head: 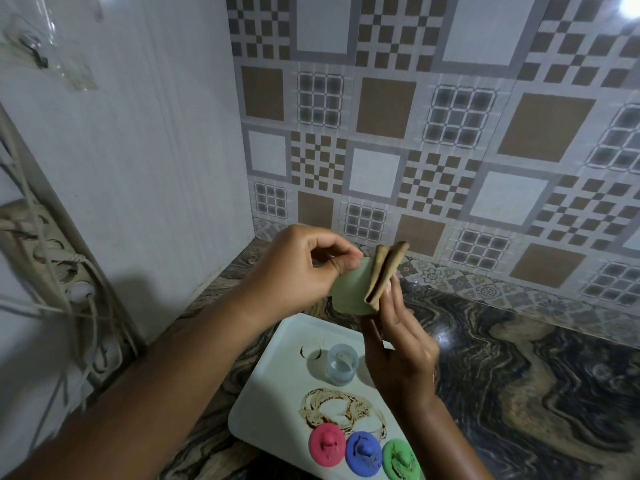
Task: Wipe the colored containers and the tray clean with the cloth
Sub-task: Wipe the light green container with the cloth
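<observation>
My left hand (304, 268) grips a pale green container (346, 292) by its rim and holds it up above the white tray (277, 375). My right hand (398, 344) pinches a folded brown cloth (384, 271) that lies against the container's right side. A pale blue container (341, 363) stands upright on the tray beside brown smears (343, 410). Pink (327, 444), blue (363, 452) and green (401, 459) lids lie in a row at the tray's near edge, and the green lid carries brown smears.
The tray sits on a dark marbled counter (519, 375) in a corner under patterned wall tiles (415, 133). At the left, a power strip with tangled cables (59, 278) hangs on the white wall.
</observation>
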